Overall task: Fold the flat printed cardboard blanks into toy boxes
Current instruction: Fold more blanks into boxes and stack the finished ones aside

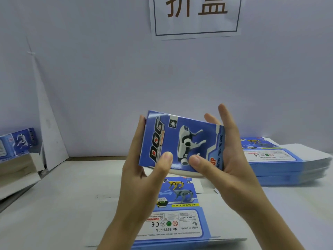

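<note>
Far left, folded boxes [19, 141] by the wall. Centre, held up above the worktop [72, 195]: left hand [142, 168] gripping the left end of the box [182, 138], thumb on the printed face. Underneath, flat on the worktop, a blank [180, 201]. Right hand [228, 159] clasping the box's right end, thumb in front, fingers behind. Far right, a stack of blanks [281, 165], lying flat.
</note>
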`<state>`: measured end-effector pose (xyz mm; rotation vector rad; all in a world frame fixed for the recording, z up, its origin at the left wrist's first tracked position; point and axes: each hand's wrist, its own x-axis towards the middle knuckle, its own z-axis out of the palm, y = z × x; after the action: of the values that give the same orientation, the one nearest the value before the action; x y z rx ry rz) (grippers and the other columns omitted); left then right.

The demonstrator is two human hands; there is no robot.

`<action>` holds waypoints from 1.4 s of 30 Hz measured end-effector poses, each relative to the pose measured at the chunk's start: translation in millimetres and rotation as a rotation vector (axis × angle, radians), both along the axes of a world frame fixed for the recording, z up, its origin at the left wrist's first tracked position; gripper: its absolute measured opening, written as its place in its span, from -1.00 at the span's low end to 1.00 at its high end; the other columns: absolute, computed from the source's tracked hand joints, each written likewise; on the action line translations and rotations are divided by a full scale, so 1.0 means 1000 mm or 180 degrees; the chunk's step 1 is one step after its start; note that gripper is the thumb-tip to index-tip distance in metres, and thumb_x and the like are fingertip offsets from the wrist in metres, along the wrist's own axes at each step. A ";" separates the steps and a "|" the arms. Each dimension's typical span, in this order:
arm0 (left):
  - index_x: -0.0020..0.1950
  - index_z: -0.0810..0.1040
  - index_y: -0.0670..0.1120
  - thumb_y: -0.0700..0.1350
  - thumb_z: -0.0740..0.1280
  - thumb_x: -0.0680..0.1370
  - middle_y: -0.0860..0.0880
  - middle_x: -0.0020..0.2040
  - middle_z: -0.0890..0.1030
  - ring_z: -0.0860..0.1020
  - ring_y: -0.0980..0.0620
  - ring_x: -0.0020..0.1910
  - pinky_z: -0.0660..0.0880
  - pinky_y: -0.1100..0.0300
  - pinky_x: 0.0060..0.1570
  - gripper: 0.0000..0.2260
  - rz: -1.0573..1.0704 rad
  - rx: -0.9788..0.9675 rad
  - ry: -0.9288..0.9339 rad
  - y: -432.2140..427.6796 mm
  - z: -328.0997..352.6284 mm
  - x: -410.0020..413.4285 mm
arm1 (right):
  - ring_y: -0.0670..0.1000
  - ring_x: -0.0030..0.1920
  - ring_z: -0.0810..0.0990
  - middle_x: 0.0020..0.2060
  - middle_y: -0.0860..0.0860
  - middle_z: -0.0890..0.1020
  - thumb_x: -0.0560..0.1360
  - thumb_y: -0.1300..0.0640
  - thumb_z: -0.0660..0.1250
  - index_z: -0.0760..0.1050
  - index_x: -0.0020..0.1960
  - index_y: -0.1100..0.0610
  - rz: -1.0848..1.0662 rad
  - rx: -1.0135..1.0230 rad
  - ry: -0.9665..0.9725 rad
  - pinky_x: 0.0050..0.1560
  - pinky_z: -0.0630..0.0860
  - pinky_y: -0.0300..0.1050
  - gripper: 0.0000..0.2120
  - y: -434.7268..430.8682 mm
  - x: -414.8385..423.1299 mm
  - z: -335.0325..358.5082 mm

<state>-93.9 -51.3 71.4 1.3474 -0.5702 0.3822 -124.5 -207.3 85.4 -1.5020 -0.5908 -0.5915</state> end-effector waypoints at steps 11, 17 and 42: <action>0.36 0.40 0.11 0.16 0.40 0.29 0.13 0.11 0.63 0.61 0.11 0.12 0.54 0.39 -0.15 -0.36 -0.0123 0.0368 -0.0259 0.026 0.012 0.011 | -0.24 0.43 0.20 0.44 -0.19 0.15 0.31 0.09 0.56 0.25 0.42 -0.32 -0.1202 -0.1515 -0.0546 0.07 0.50 -0.43 -0.17 -0.001 -0.001 -0.002; 0.50 0.19 -0.04 0.26 0.50 0.27 0.20 0.25 0.54 0.51 0.12 0.27 0.57 0.31 -0.05 -0.07 -0.0096 0.0815 -0.0613 0.040 0.015 0.013 | -0.04 0.38 0.40 0.42 -0.21 0.25 0.34 -0.08 0.50 0.49 0.25 -0.33 -0.0525 -0.1187 -0.0480 0.15 0.56 -0.18 -0.49 -0.010 -0.006 0.005; 0.47 0.30 -0.08 0.37 0.50 0.15 0.15 0.01 0.68 0.68 0.10 -0.10 0.57 0.31 -0.35 0.01 -0.0303 0.0093 -0.0110 0.023 0.017 0.001 | 0.01 0.34 0.42 0.26 -0.04 0.45 0.49 0.11 0.31 0.62 0.11 -0.02 -0.0313 -0.0849 -0.0621 0.00 0.57 -0.23 -0.77 -0.002 -0.010 0.009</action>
<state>-92.9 -28.0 88.5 1.3383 -0.6685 0.3211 -134.8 -209.6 94.3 -1.7430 -0.7729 -0.7644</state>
